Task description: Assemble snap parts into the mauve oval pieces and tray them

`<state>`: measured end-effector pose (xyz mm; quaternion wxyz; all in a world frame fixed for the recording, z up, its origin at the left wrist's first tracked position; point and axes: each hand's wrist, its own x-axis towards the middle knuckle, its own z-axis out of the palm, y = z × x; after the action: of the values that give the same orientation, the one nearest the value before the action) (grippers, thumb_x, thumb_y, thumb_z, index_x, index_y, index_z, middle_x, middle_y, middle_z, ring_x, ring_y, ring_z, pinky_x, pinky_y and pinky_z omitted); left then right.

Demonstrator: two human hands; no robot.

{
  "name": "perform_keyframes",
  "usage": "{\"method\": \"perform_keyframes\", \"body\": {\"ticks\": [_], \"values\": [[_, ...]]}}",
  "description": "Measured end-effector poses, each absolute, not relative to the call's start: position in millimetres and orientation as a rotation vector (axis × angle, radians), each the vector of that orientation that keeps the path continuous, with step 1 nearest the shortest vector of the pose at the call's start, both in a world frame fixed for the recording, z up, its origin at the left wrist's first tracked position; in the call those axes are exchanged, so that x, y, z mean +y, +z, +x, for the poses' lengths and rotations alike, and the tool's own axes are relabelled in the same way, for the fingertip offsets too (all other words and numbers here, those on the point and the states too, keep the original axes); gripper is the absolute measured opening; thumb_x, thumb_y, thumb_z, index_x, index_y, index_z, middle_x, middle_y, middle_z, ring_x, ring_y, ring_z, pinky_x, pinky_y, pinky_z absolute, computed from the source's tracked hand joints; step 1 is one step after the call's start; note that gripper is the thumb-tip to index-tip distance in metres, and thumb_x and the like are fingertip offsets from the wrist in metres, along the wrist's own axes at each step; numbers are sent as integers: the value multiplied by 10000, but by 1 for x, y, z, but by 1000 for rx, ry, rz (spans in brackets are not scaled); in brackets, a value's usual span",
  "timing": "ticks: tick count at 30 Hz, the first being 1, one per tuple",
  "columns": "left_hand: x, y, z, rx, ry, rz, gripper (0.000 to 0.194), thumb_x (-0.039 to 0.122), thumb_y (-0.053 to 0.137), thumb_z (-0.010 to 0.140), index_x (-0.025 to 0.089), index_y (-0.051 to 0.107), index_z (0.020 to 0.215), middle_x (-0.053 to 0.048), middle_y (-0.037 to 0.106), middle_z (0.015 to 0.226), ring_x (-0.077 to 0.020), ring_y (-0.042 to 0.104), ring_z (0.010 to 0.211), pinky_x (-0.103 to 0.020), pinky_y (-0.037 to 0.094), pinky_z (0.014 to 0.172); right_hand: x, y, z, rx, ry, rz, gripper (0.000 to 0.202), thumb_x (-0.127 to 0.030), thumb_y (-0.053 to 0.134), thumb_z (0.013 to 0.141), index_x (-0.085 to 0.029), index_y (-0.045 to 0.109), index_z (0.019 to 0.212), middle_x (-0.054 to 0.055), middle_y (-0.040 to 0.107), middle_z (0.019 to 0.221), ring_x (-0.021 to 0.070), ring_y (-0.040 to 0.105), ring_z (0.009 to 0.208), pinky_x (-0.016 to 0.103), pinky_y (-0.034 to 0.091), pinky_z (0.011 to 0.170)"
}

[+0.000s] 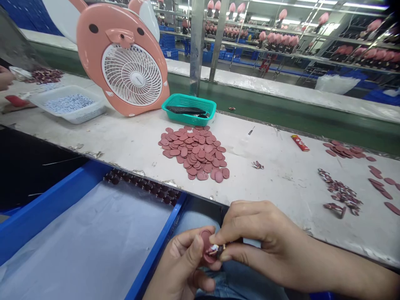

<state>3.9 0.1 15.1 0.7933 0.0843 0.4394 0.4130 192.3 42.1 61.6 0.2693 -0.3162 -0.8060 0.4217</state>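
Observation:
My left hand [184, 260] is closed on a dark red oval disc [205, 238], held tilted above my lap. Between the thumb and fingers of my right hand [250, 233] is a small painted figurine [215, 249], pressed against the face of the disc. The fingers cover part of both pieces. On the table beyond my hands lies a heap of similar oval discs [196, 151], some with small holes. One more small figurine [258, 165] lies alone right of the heap, and a cluster of figurines [342, 193] is farther right.
A blue crate [159, 250] lined with a white sheet stands at lower left, with rows of dark pieces along its far side. Behind the heap are a green basket [189, 100] and a pink fan [125, 62]. A red tube-like item [300, 143] and more discs [343, 149] lie right.

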Motion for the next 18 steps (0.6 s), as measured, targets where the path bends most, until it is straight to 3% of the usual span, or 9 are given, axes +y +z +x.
{"method": "perform_keyframes", "body": {"ticks": [9, 18], "values": [[-5, 16, 2, 935, 883, 233, 389, 447, 949, 519, 182, 829, 779, 0, 731, 599, -107, 674, 548, -136, 503, 416, 34, 60, 191, -2219, 1007, -760, 113, -149, 680, 935, -160, 723, 1039, 48, 740, 830, 115, 681, 758, 186, 540, 732], [-7, 20, -2, 924, 885, 297, 375, 454, 944, 518, 197, 836, 769, 6, 738, 578, -86, 644, 493, -148, 500, 438, 30, 64, 188, -2249, 998, -729, 200, -150, 664, 945, -229, 701, 1125, 49, 750, 844, 133, 703, 769, 198, 569, 723]]}}
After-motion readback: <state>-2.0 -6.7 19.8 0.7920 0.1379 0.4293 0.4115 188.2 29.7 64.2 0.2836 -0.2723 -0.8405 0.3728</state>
